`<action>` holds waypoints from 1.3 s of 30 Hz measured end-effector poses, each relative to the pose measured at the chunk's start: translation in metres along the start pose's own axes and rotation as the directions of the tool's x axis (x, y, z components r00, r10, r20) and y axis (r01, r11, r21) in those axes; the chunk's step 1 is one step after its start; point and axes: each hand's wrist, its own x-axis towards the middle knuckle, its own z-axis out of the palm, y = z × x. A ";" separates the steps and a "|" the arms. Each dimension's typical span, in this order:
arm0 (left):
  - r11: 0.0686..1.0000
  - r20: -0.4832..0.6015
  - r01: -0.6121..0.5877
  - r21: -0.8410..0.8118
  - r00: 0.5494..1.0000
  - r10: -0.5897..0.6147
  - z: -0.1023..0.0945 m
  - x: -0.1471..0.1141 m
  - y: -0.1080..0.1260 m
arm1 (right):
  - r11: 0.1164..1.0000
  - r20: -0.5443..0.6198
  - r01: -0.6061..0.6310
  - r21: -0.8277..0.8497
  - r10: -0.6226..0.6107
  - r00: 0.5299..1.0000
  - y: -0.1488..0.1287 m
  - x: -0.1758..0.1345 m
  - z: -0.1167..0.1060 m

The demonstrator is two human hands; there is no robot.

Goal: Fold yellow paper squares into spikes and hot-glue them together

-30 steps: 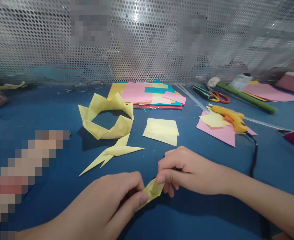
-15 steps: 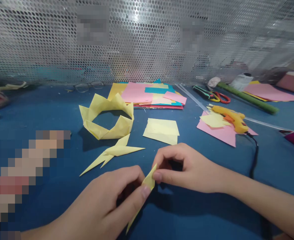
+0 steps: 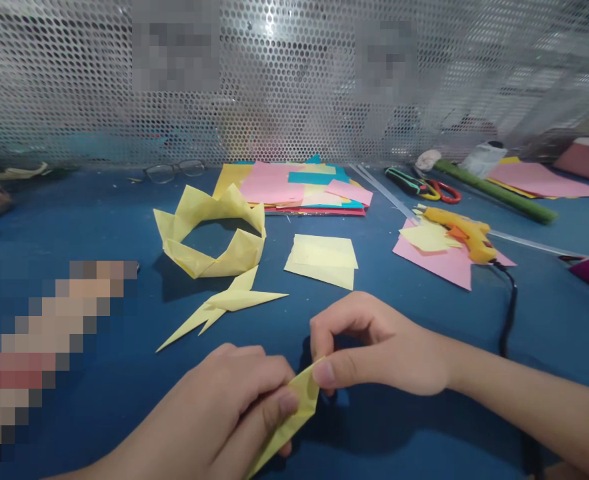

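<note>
A folded strip of yellow paper (image 3: 301, 407) is held between both hands, low in the middle of the view. My left hand (image 3: 229, 407) is closed on its lower part, the thumb lying on top. With thumb and finger, my right hand (image 3: 369, 347) pinches its upper tip. The strip's lower end passes partly behind the left hand. Just beyond lie crossed folded yellow pieces (image 3: 224, 303) with pointed ends. Behind those stands a ring of folded yellow paper (image 3: 209, 260) with pointed corners. Loose yellow paper sheets (image 3: 324, 257) rest beyond my right hand.
Coloured paper sheets (image 3: 274, 183) are stacked at the back. To the right, a yellow glue gun (image 3: 467, 233) lies over pink paper (image 3: 431, 263), its black cord trailing forward. Scissors (image 3: 441, 192) and a green stem (image 3: 499, 193) lie behind. Glasses (image 3: 174, 171) sit at back left.
Both hands have shifted slightly downward with the folded yellow paper. The strip is turned so more of its flat face shows, and the right hand's pinch is now at its upper tip.
</note>
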 end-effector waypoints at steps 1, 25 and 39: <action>1.000 0.024 -0.001 -0.030 1.000 0.002 -0.001 0.000 0.000 | 1.000 0.003 0.001 -0.011 -0.001 1.000 0.000 0.000 0.000; 0.995 -0.040 0.013 -0.100 0.999 -0.017 0.001 0.002 0.004 | 0.996 -0.213 -0.077 0.046 0.085 0.973 0.008 -0.006 0.035; 0.872 -0.001 0.141 -0.469 0.987 -0.160 -0.001 0.000 0.000 | 0.843 -0.144 0.401 -0.358 -0.474 0.869 0.008 -0.003 0.002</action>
